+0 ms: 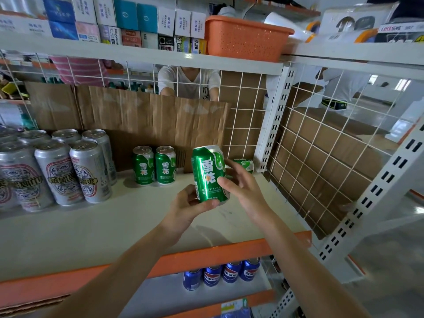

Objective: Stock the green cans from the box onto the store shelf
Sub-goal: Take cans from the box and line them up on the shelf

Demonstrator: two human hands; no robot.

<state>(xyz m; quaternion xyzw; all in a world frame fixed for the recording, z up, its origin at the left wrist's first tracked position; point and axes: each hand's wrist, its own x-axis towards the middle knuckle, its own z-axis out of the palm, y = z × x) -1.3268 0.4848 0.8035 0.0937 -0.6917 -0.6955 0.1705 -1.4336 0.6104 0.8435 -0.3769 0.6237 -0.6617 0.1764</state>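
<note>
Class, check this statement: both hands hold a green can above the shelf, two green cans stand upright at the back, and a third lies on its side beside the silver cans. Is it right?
Not quite. The head view shows the lying can at the far right by the white post, away from the silver cans on the left. The rest, including the held green can, stands.
</note>
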